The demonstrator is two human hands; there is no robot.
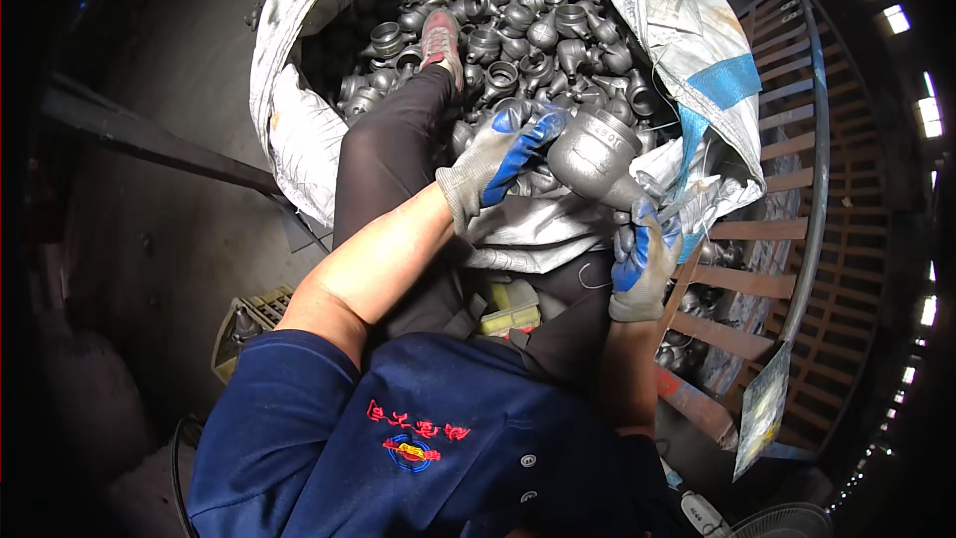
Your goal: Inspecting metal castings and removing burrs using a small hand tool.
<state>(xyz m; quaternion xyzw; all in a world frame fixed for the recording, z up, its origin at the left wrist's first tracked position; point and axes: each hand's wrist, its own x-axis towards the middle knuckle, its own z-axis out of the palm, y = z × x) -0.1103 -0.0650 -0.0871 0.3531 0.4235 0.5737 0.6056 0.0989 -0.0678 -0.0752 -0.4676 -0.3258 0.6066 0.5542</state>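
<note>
A grey cast-metal fitting [595, 157], with a round cup-like body narrowing to a neck, is held tilted in front of me, its neck toward my right hand. My right hand [642, 259], in a grey glove with blue-coated fingers, is closed around the neck end. In a matching glove, my left hand [498, 159] has its fingers bent together against the left side of the cup; its fingertips are partly hidden. Below and beyond lie many similar castings [488, 40] in a large white woven sack [289, 130] with blue bands.
My leg, with a pink shoe [440, 43], rests among the castings. On the right stands a rusty slatted metal cage [757, 229] with more castings. A yellow box [510, 309] sits between my legs, and a yellowish crate [254, 319] stands at left. Part of a fan [787, 521] shows lower right.
</note>
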